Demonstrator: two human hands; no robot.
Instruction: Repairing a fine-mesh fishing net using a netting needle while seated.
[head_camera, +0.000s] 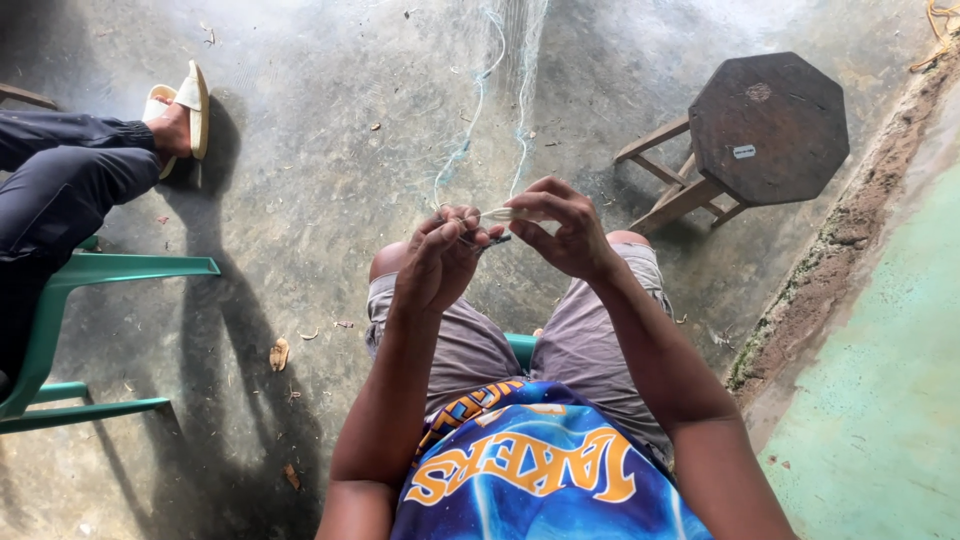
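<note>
pinching thin pale net twine (478, 100) above the knees, the left hand (440, 258) and right hand (565, 232) meet fingertip to fingertip, both closed on the strands and a small pale netting needle (497, 214) between them. the twine runs up and away over the concrete floor (320, 180). a dark octagonal wooden stool (765, 125) stands to the right, a green plastic chair (90, 300) to the left.
</note>
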